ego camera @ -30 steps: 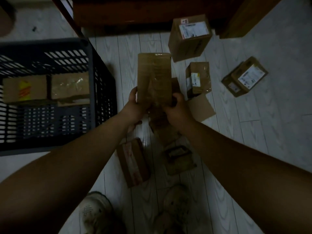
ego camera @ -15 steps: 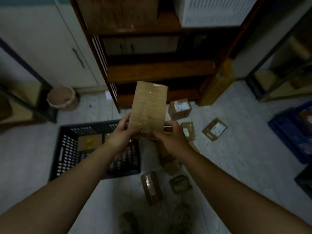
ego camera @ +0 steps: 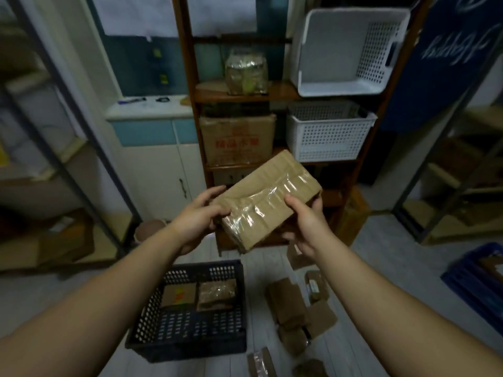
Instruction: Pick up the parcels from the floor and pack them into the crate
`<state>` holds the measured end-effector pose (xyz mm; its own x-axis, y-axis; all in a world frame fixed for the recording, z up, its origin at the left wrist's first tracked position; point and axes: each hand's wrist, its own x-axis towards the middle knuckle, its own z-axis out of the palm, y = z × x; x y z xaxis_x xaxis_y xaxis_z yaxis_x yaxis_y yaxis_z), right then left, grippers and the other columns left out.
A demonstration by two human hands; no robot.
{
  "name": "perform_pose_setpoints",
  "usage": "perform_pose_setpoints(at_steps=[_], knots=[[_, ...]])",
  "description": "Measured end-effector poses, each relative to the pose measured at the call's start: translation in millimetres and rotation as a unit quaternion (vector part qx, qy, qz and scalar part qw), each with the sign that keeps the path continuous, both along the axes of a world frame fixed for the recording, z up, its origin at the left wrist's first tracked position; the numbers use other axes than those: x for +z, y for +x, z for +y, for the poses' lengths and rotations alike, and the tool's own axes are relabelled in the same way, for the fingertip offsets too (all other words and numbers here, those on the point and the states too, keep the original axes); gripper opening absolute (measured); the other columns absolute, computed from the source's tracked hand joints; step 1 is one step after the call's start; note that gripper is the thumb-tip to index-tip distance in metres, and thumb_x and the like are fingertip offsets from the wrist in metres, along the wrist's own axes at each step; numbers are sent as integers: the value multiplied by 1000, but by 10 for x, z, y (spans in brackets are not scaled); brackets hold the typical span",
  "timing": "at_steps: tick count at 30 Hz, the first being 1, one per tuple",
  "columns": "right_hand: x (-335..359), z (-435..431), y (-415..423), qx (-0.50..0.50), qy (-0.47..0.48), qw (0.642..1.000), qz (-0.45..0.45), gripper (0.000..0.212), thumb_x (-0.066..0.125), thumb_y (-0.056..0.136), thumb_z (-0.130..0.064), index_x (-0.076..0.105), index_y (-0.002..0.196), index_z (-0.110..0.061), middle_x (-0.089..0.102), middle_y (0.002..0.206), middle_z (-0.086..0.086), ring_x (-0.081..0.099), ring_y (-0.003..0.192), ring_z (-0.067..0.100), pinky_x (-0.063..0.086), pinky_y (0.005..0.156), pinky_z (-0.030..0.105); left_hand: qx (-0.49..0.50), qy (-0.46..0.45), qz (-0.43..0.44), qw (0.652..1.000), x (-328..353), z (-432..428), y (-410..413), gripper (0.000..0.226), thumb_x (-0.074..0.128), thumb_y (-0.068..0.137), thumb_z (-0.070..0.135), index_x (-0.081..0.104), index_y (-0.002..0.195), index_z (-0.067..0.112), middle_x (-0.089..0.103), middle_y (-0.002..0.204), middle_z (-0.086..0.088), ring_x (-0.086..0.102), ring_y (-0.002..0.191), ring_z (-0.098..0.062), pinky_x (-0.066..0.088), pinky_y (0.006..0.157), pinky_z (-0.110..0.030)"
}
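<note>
Plainly, the job is only partway through: the taped parcel (ego camera: 268, 202), a flat brown box with glossy tape across its top, is in the air at about chest height, tilted with its far end higher, and is not yet in the crate. The left hand (ego camera: 200, 216) pinches its near left corner, thumb on top and fingers reaching along the edge, while the right hand (ego camera: 304, 224) cups the right side, thumb over the top face and fingers curled underneath. Below and a little to the left stands the dark perforated crate (ego camera: 185, 330), with two parcels (ego camera: 179, 293) lying flat side by side against its far wall, so most of its bottom looks free to take more. To the crate's right, several loose parcels (ego camera: 288, 303) lie scattered on the pale floor (ego camera: 258, 273) (the dim light makes an exact count unsafe), one of them at the very bottom edge of the view. Judging by this, two are packed, one is in transit, and at least four or five are left to gather.
</note>
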<state>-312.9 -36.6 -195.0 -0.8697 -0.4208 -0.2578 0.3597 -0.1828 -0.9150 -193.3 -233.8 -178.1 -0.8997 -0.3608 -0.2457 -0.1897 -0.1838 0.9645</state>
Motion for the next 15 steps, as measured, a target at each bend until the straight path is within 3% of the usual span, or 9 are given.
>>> perform_pose_setpoints(at_steps=[2, 4, 8, 10, 12, 15], knots=[[127, -1, 133, -14, -56, 998, -10, 73, 72, 78, -31, 28, 134, -45, 55, 110, -10, 58, 93, 13, 58, 57, 40, 47, 19, 9, 999, 134, 140, 148, 83, 74, 72, 25, 27, 140, 39, 54, 120, -1, 59, 103, -24, 53, 74, -40], [197, -44, 249, -32, -87, 996, -17, 76, 74, 77, -29, 28, 135, -42, 54, 114, -7, 58, 98, 16, 57, 73, 49, 28, 19, -3, 999, 190, 278, 263, 97, 77, 63, 32, 19, 140, 46, 56, 116, 1, 58, 104, -27, 53, 75, -45], [307, -11, 441, -39, 5, 996, 77, 77, 74, 72, -43, 33, 137, -33, 53, 123, -2, 54, 108, 20, 47, 95, 46, 51, -11, 35, 998, 374, 272, 556, 80, 68, 78, 18, 25, 140, 47, 61, 119, -3, 68, 95, -25, 56, 67, -38], [331, -35, 493, -20, 47, 989, 141, 62, 70, 76, -45, 40, 129, -33, 54, 117, -6, 54, 106, 16, 48, 88, 37, 69, -22, 60, 996, 456, 151, 687, 72, 64, 82, 20, 29, 139, 46, 66, 113, 1, 70, 90, -17, 57, 62, -32], [343, -134, 580, -4, 59, 980, 189, 48, 67, 82, -39, 44, 124, -35, 55, 105, -17, 54, 98, 4, 45, 72, 21, 100, -42, 74, 991, 520, 29, 800, 62, 59, 87, 23, 31, 138, 45, 71, 102, 7, 70, 88, -12, 55, 57, -26], [308, -425, 803, 16, 67, 973, 221, 46, 63, 86, -32, 44, 128, -35, 55, 98, -24, 53, 88, -7, 38, 64, 13, 147, -108, 64, 981, 542, -172, 977, 53, 52, 93, 28, 30, 139, 42, 66, 105, 8, 68, 87, -9, 48, 53, -23]])
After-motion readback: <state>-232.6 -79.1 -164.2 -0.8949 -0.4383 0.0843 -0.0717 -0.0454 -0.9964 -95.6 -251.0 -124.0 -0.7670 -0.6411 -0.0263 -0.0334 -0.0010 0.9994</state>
